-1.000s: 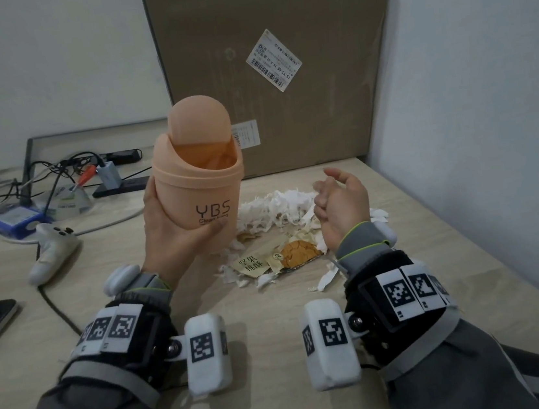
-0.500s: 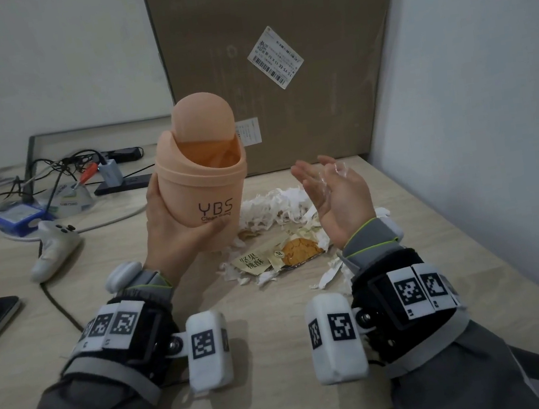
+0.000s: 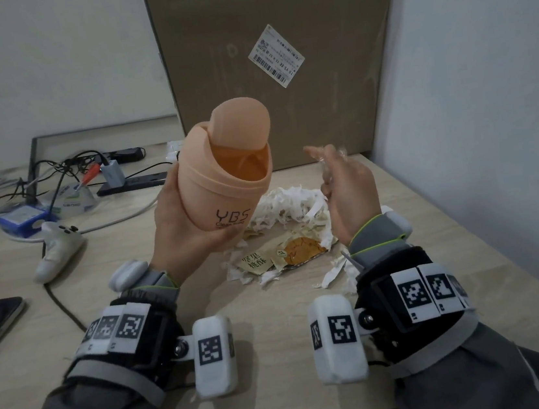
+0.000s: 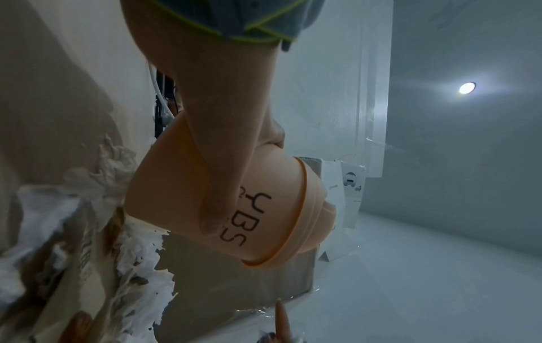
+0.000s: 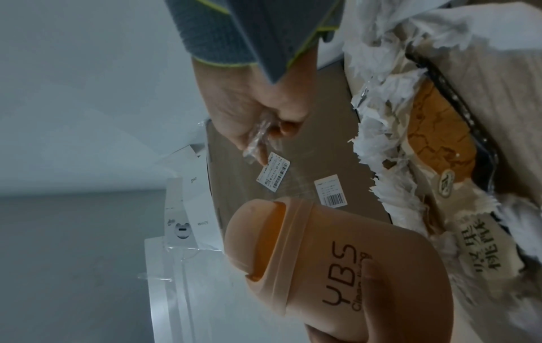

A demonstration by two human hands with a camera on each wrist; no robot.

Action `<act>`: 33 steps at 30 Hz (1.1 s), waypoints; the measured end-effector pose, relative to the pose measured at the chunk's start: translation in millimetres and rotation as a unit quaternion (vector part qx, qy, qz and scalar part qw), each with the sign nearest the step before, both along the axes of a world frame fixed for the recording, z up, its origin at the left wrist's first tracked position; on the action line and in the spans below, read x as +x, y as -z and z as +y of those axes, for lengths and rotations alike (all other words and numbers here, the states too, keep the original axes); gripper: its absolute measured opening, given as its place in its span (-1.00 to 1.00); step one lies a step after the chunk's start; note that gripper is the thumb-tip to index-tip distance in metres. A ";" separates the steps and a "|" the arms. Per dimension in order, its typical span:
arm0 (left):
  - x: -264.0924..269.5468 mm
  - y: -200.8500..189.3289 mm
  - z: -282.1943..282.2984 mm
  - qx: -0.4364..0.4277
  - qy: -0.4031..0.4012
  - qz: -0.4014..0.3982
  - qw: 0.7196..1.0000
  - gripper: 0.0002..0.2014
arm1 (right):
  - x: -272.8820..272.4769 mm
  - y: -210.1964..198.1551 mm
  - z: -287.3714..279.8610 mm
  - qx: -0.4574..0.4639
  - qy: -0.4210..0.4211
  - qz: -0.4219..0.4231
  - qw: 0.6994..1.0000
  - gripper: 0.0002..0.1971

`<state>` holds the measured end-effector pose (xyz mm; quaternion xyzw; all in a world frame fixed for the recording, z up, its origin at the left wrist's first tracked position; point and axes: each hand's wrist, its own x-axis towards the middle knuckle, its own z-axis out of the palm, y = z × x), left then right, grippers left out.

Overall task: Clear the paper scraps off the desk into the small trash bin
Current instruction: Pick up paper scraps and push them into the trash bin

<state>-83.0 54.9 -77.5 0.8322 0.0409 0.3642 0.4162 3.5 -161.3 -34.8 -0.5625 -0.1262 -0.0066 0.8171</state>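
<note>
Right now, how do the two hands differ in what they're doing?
The left hand grips the peach trash bin, lifted off the desk and tilted; the right hand pinches only a small clear plastic scrap. The left hand wraps the bin's lower body from below; the right hand is raised beside the bin's opening, its fingers loosely curled. Both are off the desk above the pile of paper scraps.

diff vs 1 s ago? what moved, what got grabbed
The right hand rose from over the scrap pile and swung toward the mouth of the trash bin; it pinches a clear plastic scrap, which the earliest picture does not show clearly. The bin tilted toward that hand. Unchanged: the left hand grips the bin off the desk, and the pile and snack wrapper lie as before.
</note>
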 end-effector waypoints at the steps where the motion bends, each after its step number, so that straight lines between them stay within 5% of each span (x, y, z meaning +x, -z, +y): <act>1: -0.5 -1.3 -1.5 0.011 0.000 0.001 1.000 0.20 | -1.7 -2.9 0.2 0.013 -0.008 0.019 1.000 -0.73; 10: 4.6 1.0 3.0 0.088 -0.009 0.046 0.995 0.34 | -8.0 -2.2 6.9 -0.022 0.003 -0.112 0.993 -0.62; 20: 3.4 1.2 -1.0 0.094 0.017 0.044 0.994 0.33 | -14.2 -0.6 12.4 -0.137 0.093 -0.240 0.957 -0.90; 24: 1.5 -0.7 -5.3 0.105 0.021 0.042 0.993 0.32 | -17.6 1.7 15.4 -0.201 0.036 -0.284 0.937 -0.92; 33: -0.6 -1.0 -10.4 0.130 0.018 0.037 0.991 0.30 | -23.1 3.6 19.4 -0.279 -0.116 -0.208 0.930 -0.68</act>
